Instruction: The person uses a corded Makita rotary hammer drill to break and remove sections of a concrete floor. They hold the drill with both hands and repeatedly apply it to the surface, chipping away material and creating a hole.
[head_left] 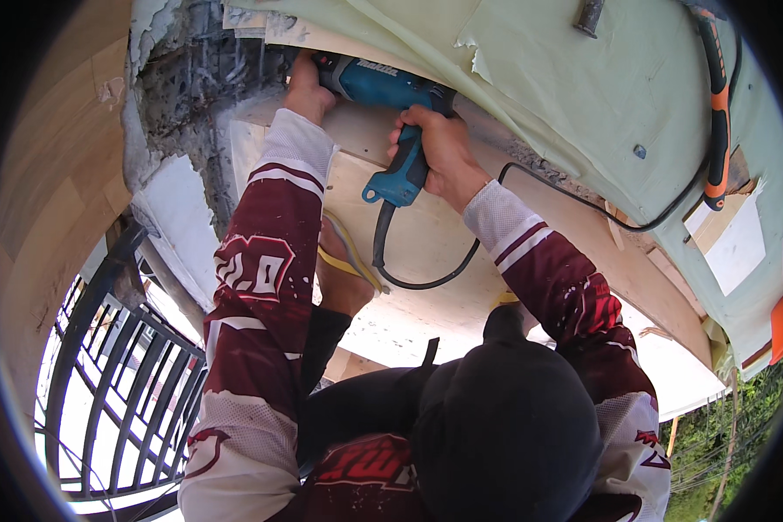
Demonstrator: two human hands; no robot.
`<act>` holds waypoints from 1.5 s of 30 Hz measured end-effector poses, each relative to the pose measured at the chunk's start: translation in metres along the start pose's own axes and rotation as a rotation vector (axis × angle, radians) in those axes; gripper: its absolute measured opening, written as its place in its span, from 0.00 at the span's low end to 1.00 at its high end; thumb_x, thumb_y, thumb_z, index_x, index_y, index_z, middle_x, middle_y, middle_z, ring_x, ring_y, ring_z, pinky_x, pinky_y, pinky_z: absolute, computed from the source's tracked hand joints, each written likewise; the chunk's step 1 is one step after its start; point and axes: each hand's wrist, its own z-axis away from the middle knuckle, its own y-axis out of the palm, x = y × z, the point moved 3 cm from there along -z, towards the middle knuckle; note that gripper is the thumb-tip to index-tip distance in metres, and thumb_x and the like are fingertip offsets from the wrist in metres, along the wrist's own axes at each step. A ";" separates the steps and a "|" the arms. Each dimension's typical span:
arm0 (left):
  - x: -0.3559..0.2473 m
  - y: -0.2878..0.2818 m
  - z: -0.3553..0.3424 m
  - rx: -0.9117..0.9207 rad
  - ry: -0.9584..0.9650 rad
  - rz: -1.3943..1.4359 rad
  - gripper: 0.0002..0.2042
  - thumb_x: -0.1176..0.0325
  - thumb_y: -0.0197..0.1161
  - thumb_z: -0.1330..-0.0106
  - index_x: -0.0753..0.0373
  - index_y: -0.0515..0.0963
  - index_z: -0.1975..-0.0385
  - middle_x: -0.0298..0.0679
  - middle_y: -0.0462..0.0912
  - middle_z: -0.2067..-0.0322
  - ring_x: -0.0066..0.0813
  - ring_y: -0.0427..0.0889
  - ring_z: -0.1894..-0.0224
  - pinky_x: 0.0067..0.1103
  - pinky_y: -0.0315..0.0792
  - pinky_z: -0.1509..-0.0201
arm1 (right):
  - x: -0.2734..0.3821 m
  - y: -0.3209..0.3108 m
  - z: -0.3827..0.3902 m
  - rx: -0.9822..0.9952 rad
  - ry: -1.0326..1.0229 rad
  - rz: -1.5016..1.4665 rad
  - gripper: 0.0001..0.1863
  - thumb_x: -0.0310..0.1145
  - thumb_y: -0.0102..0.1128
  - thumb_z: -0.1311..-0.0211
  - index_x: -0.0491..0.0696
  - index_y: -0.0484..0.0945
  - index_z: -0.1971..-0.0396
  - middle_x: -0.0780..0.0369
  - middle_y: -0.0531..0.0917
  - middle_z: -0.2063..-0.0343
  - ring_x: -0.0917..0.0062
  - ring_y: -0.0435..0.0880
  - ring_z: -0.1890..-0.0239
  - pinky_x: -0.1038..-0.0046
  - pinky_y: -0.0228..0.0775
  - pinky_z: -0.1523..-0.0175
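A teal and black corded power drill [383, 84] lies nearly level at the top of the head view, its nose pointing left. My right hand [445, 152] is wrapped round its pistol grip, which hangs downward. At the nose, my left hand [309, 91] closes on the front end; part of its fingers is hidden behind the tool. Whatever the nose meets cannot be made out. From the grip's base, the black power cord [426, 283] loops down and then runs off to the right. Pale plywood [426, 235] lies beneath the drill.
Rough, broken concrete [183, 96] borders my left hand. A pale green sheet [548, 78] covers the upper right, bearing an orange and black tool handle [719, 113] and a short metal cylinder [589, 16]. My sandalled foot [344, 274] is below the drill. Black metal railings [122, 383] stand lower left.
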 end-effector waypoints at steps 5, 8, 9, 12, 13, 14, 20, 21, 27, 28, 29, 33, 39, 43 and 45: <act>0.012 0.011 0.004 0.007 -0.060 -0.103 0.17 0.52 0.62 0.33 0.50 0.78 0.48 0.36 0.84 0.51 0.40 0.83 0.49 0.54 0.73 0.43 | 0.002 -0.018 0.006 0.044 0.026 -0.143 0.08 0.28 0.55 0.35 0.39 0.76 0.62 0.55 0.82 0.71 0.71 0.83 0.73 0.70 0.80 0.68; 0.030 0.029 0.028 0.010 -0.086 -0.004 0.17 0.56 0.65 0.34 0.54 0.78 0.49 0.37 0.85 0.54 0.38 0.85 0.54 0.47 0.78 0.48 | 0.010 -0.039 0.027 0.096 0.046 -0.107 0.10 0.29 0.55 0.35 0.39 0.76 0.59 0.55 0.83 0.69 0.71 0.83 0.73 0.70 0.81 0.66; 0.038 0.032 0.040 -0.004 -0.101 -0.033 0.17 0.58 0.66 0.35 0.55 0.78 0.50 0.38 0.85 0.56 0.37 0.86 0.56 0.45 0.80 0.50 | 0.012 -0.049 0.039 0.094 0.049 -0.090 0.11 0.29 0.56 0.35 0.39 0.76 0.57 0.55 0.83 0.68 0.71 0.83 0.72 0.70 0.81 0.66; 0.058 0.047 0.073 0.031 -0.106 0.044 0.15 0.57 0.60 0.30 0.56 0.75 0.49 0.38 0.82 0.57 0.41 0.82 0.50 0.53 0.72 0.42 | 0.017 -0.075 0.070 0.107 0.034 -0.046 0.13 0.29 0.56 0.35 0.38 0.76 0.55 0.55 0.83 0.67 0.71 0.84 0.72 0.71 0.82 0.65; 0.062 0.050 0.083 0.025 -0.121 0.067 0.15 0.58 0.61 0.30 0.56 0.75 0.49 0.39 0.82 0.57 0.41 0.82 0.51 0.51 0.73 0.42 | 0.018 -0.082 0.079 0.108 0.020 -0.027 0.13 0.29 0.56 0.35 0.38 0.76 0.54 0.55 0.84 0.66 0.71 0.84 0.71 0.71 0.82 0.66; 0.065 0.050 0.093 0.027 -0.128 0.095 0.15 0.59 0.61 0.31 0.57 0.75 0.49 0.39 0.83 0.56 0.40 0.82 0.51 0.50 0.73 0.41 | 0.019 -0.089 0.088 0.114 0.005 -0.010 0.13 0.29 0.56 0.35 0.38 0.76 0.53 0.56 0.84 0.66 0.72 0.84 0.71 0.71 0.82 0.66; 0.077 0.033 0.155 0.062 -0.018 0.216 0.13 0.61 0.63 0.34 0.57 0.77 0.52 0.39 0.85 0.57 0.37 0.86 0.57 0.39 0.80 0.47 | 0.016 -0.104 0.133 0.125 -0.018 0.131 0.15 0.33 0.58 0.34 0.41 0.77 0.51 0.58 0.84 0.65 0.74 0.84 0.71 0.75 0.82 0.64; 0.075 0.029 0.163 0.093 0.011 0.255 0.13 0.61 0.62 0.34 0.57 0.77 0.52 0.39 0.85 0.57 0.37 0.86 0.56 0.38 0.80 0.46 | 0.014 -0.100 0.140 0.176 -0.059 0.134 0.16 0.30 0.58 0.35 0.40 0.75 0.49 0.57 0.84 0.62 0.72 0.85 0.68 0.72 0.83 0.64; 0.065 0.022 0.199 0.230 0.108 0.425 0.14 0.59 0.59 0.32 0.57 0.78 0.51 0.40 0.85 0.54 0.38 0.84 0.50 0.39 0.75 0.39 | 0.017 -0.070 0.178 0.212 -0.270 0.311 0.27 0.22 0.61 0.39 0.43 0.64 0.40 0.56 0.82 0.57 0.68 0.86 0.57 0.65 0.86 0.58; 0.064 0.022 0.203 0.242 0.104 0.480 0.15 0.57 0.59 0.32 0.57 0.78 0.51 0.40 0.85 0.54 0.39 0.84 0.49 0.39 0.75 0.38 | 0.023 -0.064 0.184 0.217 -0.320 0.359 0.27 0.23 0.61 0.39 0.42 0.65 0.40 0.56 0.82 0.56 0.68 0.86 0.58 0.65 0.86 0.58; 0.063 0.022 0.207 0.269 0.105 0.535 0.15 0.56 0.59 0.31 0.57 0.78 0.51 0.40 0.85 0.53 0.39 0.84 0.49 0.39 0.74 0.37 | 0.029 -0.059 0.189 0.216 -0.376 0.410 0.27 0.23 0.61 0.39 0.42 0.66 0.40 0.55 0.83 0.56 0.69 0.87 0.58 0.66 0.86 0.57; 0.056 0.025 0.211 0.441 0.123 0.712 0.18 0.50 0.60 0.30 0.57 0.79 0.50 0.41 0.85 0.52 0.41 0.83 0.47 0.40 0.71 0.34 | 0.049 -0.034 0.198 0.268 -0.522 0.631 0.28 0.22 0.60 0.39 0.42 0.65 0.39 0.55 0.83 0.56 0.71 0.87 0.60 0.69 0.85 0.60; 0.034 0.020 0.181 0.394 0.215 0.785 0.24 0.45 0.55 0.25 0.58 0.77 0.44 0.43 0.82 0.45 0.45 0.78 0.40 0.43 0.64 0.29 | 0.065 0.011 0.172 0.325 -0.608 0.864 0.30 0.22 0.60 0.39 0.36 0.61 0.38 0.57 0.82 0.60 0.76 0.85 0.65 0.73 0.80 0.67; 0.017 0.010 0.158 0.347 0.239 0.820 0.23 0.44 0.56 0.26 0.57 0.77 0.46 0.42 0.83 0.46 0.44 0.80 0.43 0.44 0.66 0.31 | 0.070 0.041 0.153 0.367 -0.616 0.926 0.30 0.22 0.61 0.39 0.36 0.62 0.38 0.57 0.83 0.61 0.77 0.85 0.67 0.74 0.79 0.69; 0.010 0.007 0.149 0.359 0.267 0.848 0.23 0.43 0.59 0.28 0.55 0.78 0.48 0.40 0.85 0.50 0.42 0.82 0.46 0.44 0.70 0.34 | 0.073 0.055 0.145 0.371 -0.625 0.973 0.29 0.22 0.61 0.39 0.36 0.62 0.39 0.57 0.83 0.61 0.77 0.85 0.67 0.74 0.79 0.69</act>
